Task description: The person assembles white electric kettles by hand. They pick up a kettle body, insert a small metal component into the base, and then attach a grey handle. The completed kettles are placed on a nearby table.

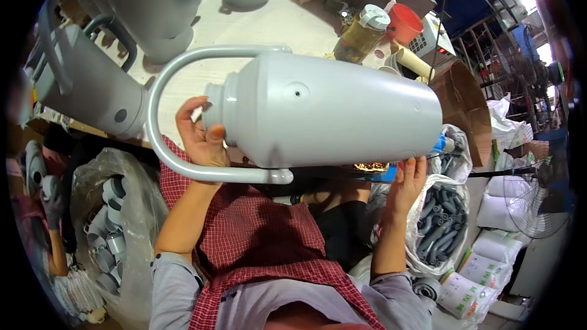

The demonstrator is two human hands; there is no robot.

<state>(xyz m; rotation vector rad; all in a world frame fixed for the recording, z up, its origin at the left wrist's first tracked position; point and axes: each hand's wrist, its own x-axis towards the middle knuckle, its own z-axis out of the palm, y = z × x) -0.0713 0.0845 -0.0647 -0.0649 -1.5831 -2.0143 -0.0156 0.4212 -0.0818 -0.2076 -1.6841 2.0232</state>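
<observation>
At the far left, a clear plastic bag [125, 232] of short grey pipe fittings sits low beside the person, and above it other grey canisters [92, 85] lie and stand on the pale bench [287, 18]. The left hand [200, 137] is raised at the narrow neck of a large grey plastic canister [342, 110], its fingers [186, 110] curled round the mouth and thumb pressed against the rim, gripping it. A looped grey handle [165, 85] arcs from the canister's shoulder round past this hand and back underneath. The canister is held lying on its side in the air, in front of the chest and above a red checked apron [257, 232], neck to the left, base to the right. On the bench behind it stand a jar with a white lid [362, 33] and an orange cup [403, 23]. The right hand [408, 183] supports the canister's base from below, fingers [416, 165] spread flat and open against it, touching. Further right, a second bag [440, 226] holds dark grey tubular parts, with white sacks [507, 208] beyond
</observation>
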